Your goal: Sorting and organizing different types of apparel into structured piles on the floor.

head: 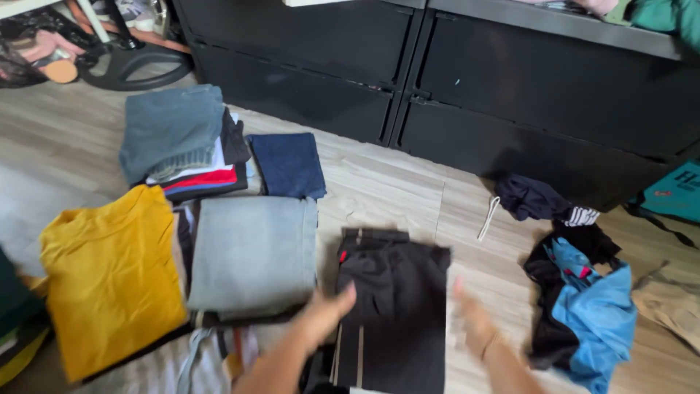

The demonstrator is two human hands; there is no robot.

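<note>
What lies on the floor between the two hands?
In the head view, folded black trousers lie between the left hand and the right hand.

A single head camera looks steeply down and forward at the wood floor (pixel 379 182), close enough that both forearms enter from the bottom edge. It faces the black drawers (pixel 437 80) along the top; folded clothes fill the left half.

Two bare forearms, sleeveless to the frame's edge, left hand (pixel 329 310) and motion-blurred right hand (pixel 474 321).
</note>
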